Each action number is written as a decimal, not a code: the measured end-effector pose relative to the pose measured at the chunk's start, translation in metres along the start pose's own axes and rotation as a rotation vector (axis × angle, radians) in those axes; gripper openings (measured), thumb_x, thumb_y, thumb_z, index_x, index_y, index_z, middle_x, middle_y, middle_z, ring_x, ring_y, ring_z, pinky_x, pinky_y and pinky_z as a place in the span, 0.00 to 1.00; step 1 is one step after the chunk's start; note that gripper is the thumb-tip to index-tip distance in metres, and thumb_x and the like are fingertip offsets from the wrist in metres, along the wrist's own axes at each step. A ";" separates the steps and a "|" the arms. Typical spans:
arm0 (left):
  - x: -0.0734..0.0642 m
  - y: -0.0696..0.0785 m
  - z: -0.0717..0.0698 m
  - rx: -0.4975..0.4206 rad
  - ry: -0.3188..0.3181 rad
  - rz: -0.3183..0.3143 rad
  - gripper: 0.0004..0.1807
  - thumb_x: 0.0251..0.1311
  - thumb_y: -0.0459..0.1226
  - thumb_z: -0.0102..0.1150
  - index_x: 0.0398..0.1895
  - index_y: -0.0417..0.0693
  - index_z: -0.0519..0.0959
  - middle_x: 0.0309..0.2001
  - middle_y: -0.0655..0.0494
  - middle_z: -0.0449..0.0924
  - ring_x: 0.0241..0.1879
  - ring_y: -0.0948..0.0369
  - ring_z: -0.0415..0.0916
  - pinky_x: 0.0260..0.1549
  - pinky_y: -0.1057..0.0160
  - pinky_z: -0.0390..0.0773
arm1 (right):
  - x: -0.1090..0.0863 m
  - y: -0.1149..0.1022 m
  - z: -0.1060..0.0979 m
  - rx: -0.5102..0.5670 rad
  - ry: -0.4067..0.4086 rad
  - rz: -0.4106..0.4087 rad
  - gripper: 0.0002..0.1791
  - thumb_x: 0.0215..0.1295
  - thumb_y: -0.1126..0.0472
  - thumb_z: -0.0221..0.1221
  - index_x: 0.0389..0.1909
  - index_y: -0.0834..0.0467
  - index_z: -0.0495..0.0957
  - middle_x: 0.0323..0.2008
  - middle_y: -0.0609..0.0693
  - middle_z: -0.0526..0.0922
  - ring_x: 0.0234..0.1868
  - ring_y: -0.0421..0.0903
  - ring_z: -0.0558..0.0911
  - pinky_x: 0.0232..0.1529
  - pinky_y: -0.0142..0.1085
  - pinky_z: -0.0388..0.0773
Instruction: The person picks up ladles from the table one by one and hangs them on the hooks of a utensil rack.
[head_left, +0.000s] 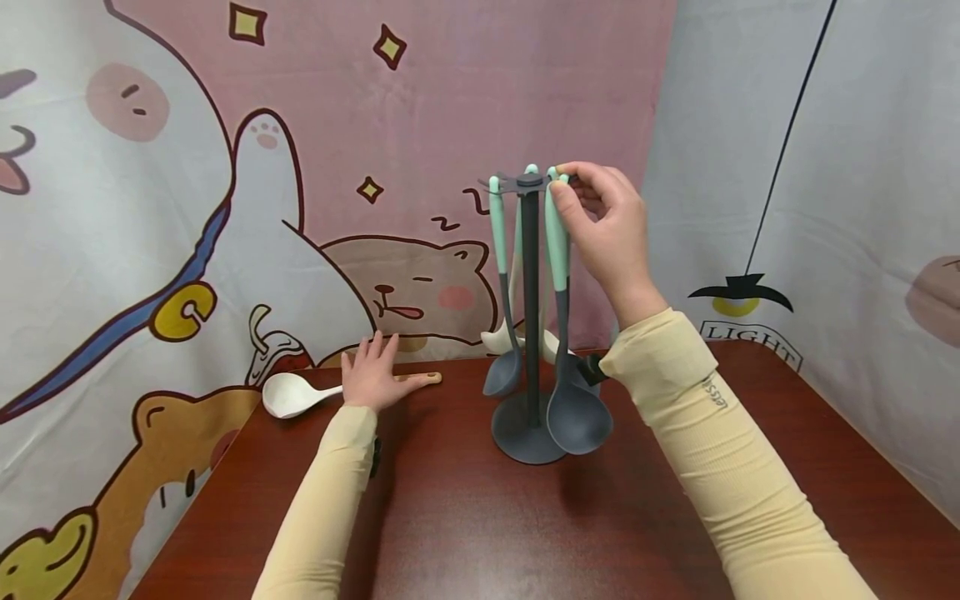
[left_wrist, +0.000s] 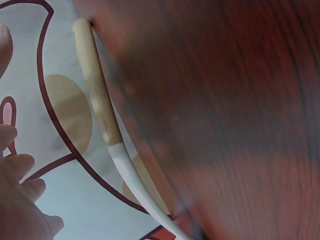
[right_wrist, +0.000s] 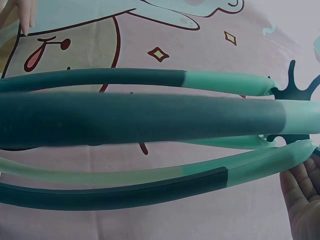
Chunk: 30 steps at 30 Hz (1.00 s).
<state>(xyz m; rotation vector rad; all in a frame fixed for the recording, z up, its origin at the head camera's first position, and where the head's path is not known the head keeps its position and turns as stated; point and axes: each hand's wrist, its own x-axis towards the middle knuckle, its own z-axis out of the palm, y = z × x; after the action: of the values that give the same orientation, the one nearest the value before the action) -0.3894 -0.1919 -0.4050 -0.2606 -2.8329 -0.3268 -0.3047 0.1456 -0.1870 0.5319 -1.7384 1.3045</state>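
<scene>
My right hand (head_left: 607, 225) pinches the mint-green handle top of a dark grey ladle (head_left: 579, 419) between thumb and fingers, up by the hooks of a dark utensil stand (head_left: 532, 308). Seen from the right wrist, the fingers (right_wrist: 302, 182) come up beside the handle ends at the hooks. The left hand (head_left: 371, 375), fingers spread, is over the handle of a white ladle (head_left: 288, 395) lying at the table's far left edge. That ladle's wooden handle (left_wrist: 97, 85) runs uncovered through the left wrist view, with the left fingertips (left_wrist: 34, 187) apart from it.
Other green-handled utensils hang on the stand, among them a smaller grey ladle (head_left: 504, 372) on its left side. A reddish-brown table (head_left: 465, 517) carries everything. Close behind it hangs a pink cartoon-printed cloth (head_left: 450, 108), with a pale cloth (head_left: 735, 150) on the right.
</scene>
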 end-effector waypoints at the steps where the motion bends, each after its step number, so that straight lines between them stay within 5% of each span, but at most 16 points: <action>1: -0.001 0.000 -0.001 0.005 -0.005 -0.007 0.60 0.48 0.71 0.63 0.77 0.46 0.57 0.76 0.39 0.50 0.74 0.39 0.43 0.65 0.30 0.39 | 0.000 0.000 0.000 0.000 0.001 -0.002 0.15 0.67 0.59 0.62 0.51 0.62 0.83 0.41 0.44 0.76 0.41 0.39 0.77 0.47 0.30 0.76; 14: -0.003 -0.021 0.001 0.058 -0.104 -0.052 0.61 0.49 0.73 0.57 0.79 0.47 0.52 0.77 0.36 0.45 0.75 0.37 0.38 0.63 0.27 0.35 | -0.001 0.000 0.000 0.006 0.010 -0.026 0.15 0.67 0.59 0.62 0.50 0.62 0.83 0.41 0.44 0.77 0.40 0.38 0.78 0.47 0.30 0.76; 30: -0.008 -0.042 0.006 0.077 -0.130 -0.077 0.64 0.44 0.76 0.56 0.78 0.48 0.54 0.76 0.35 0.47 0.74 0.36 0.40 0.63 0.27 0.37 | -0.001 0.001 0.001 -0.001 0.011 -0.034 0.15 0.67 0.59 0.62 0.50 0.63 0.83 0.40 0.44 0.77 0.40 0.38 0.77 0.46 0.30 0.76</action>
<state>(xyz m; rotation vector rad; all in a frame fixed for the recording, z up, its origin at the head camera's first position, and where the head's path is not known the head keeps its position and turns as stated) -0.3921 -0.2320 -0.4208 -0.1629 -2.9810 -0.2241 -0.3050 0.1449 -0.1884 0.5499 -1.7138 1.2807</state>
